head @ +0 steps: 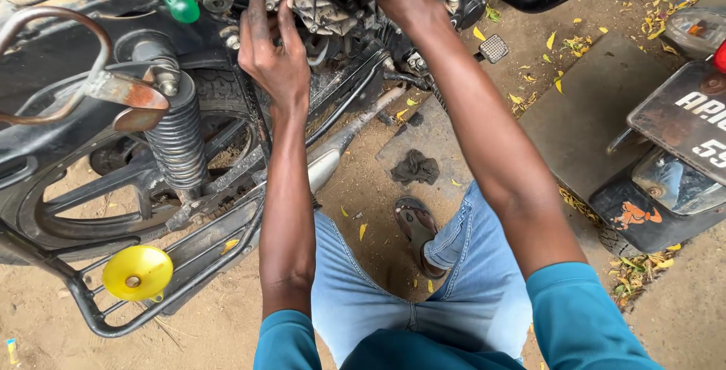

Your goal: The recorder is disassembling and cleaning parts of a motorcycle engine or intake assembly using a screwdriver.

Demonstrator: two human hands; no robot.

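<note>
Greasy left hand (274,56) flat on engine casing (314,0), fingers (257,0) extended upward

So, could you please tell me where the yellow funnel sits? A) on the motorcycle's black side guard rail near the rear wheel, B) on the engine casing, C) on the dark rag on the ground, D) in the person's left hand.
A: the yellow funnel rests on the black side guard rail beside the rear wheel, away from both hands, which are up at the engine casing.

Grimy matt metal engine casing (310,0); glossy yellow plastic funnel (138,272); rusty spring (178,139).
</note>
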